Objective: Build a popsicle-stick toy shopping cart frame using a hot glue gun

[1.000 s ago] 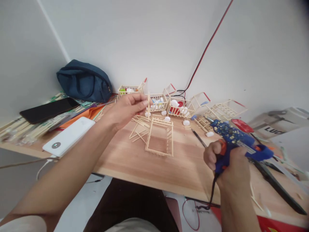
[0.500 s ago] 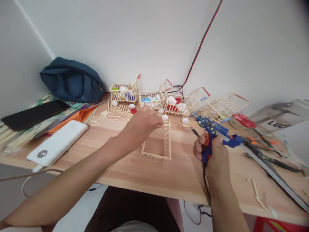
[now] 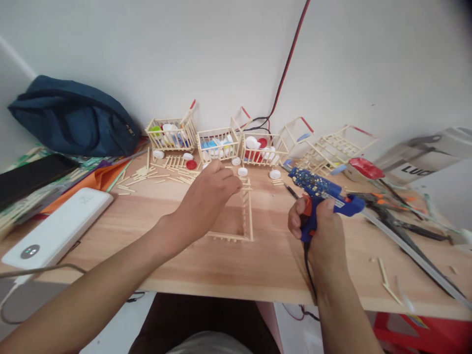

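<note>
My right hand (image 3: 324, 231) is wrapped around the handle of a blue glue gun (image 3: 317, 189), its nozzle pointing left and its speckled barrel above my fingers. A cord hangs from its grip. My left hand (image 3: 217, 194) is closed in a pinch over the far side of a rectangular frame of thin wooden sticks (image 3: 248, 216) lying on the table. Whatever the fingertips hold is hidden by the hand. The frame's right and near sides show short sticks set along them; my left hand and forearm cover part of its left side.
Along the wall stand several small stick-built carts (image 3: 217, 145), some filled with coloured bits. Loose sticks (image 3: 143, 174) lie left of them. A white power bank (image 3: 59, 231), a phone (image 3: 33, 177) and a blue pouch (image 3: 77, 118) are at left; pliers (image 3: 398, 226) at right.
The view has shifted slightly, so most things sit a little further left. My left hand stays pinched above the frame's far side, and the glue gun stays in my right hand.
</note>
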